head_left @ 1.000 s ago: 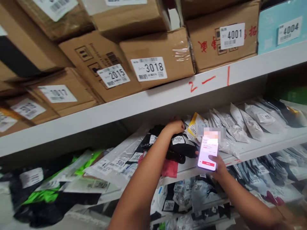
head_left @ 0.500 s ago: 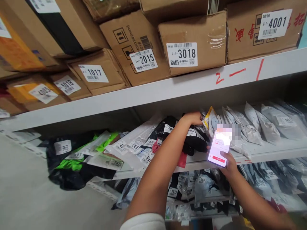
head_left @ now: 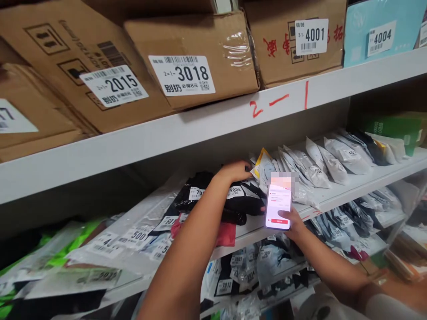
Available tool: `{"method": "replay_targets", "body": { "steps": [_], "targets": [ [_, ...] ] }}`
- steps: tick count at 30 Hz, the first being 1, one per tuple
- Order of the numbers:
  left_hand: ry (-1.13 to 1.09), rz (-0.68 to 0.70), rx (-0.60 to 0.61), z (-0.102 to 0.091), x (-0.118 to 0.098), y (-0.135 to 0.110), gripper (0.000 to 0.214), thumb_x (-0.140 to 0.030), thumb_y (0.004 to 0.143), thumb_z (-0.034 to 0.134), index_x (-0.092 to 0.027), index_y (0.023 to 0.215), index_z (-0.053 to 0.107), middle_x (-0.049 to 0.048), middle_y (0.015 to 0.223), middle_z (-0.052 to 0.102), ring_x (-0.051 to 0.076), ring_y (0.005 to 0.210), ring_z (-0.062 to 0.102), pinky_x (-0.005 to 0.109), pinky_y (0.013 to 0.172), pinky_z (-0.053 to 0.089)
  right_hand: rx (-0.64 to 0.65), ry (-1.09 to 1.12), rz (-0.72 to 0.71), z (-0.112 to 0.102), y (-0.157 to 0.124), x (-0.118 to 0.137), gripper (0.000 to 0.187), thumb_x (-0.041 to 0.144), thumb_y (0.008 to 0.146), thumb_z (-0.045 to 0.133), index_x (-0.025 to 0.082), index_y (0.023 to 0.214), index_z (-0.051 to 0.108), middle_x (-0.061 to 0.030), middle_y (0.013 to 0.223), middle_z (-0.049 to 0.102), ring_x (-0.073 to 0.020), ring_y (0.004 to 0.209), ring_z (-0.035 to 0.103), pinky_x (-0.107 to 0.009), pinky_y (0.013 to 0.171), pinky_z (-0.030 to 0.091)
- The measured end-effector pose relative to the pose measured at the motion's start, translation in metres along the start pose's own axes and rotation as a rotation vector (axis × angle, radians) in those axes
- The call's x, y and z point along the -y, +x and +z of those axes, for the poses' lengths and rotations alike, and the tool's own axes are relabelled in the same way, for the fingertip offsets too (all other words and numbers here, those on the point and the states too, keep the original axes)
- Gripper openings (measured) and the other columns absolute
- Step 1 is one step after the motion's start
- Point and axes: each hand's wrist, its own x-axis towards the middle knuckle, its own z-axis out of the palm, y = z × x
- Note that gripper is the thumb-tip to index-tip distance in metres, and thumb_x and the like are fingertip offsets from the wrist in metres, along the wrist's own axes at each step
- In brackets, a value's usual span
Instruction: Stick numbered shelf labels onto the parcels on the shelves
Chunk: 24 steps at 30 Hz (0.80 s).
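Observation:
My left hand (head_left: 235,171) reaches into the middle shelf and rests, fingers curled, on the tops of the black bagged garments (head_left: 245,198), right beside a yellow-edged packet (head_left: 262,163). Whether it grips one is hidden. My right hand (head_left: 291,221) holds a lit phone (head_left: 279,206) upright in front of the shelf edge, thumb on the screen's lower part. A row of white plastic packets (head_left: 320,166) with number labels leans to the right of my left hand.
Cardboard boxes labelled 2015 (head_left: 113,85), 3018 (head_left: 183,74) and 4001 (head_left: 311,36) sit on the upper white shelf (head_left: 200,129), with a blue box 4004 (head_left: 380,38). More bagged goods fill a lower shelf (head_left: 253,266). Flat clear bags (head_left: 126,235) lie at left.
The view has swung right and closer to the shelf. My left hand stays on the black packets; the phone has held its place in my right hand.

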Motion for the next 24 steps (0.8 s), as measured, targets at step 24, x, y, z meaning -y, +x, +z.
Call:
{"method": "replay_targets", "body": {
  "steps": [24],
  "targets": [
    [-0.075, 0.035, -0.007, 0.012, 0.012, -0.002, 0.055, -0.05, 0.088, 0.053, -0.017, 0.132, 0.058, 0.0123, 0.135, 0.062, 0.029, 0.119, 0.062, 0.03, 0.097, 0.047, -0.018, 0.035, -0.021, 0.001, -0.007, 0.005, 0.064, 0.032, 0.052, 0.087, 0.018, 0.11, 0.063, -0.0125, 0.094, 0.078, -0.0279, 0.077, 0.073, -0.039, 0.071, 0.058]
  ]
}}
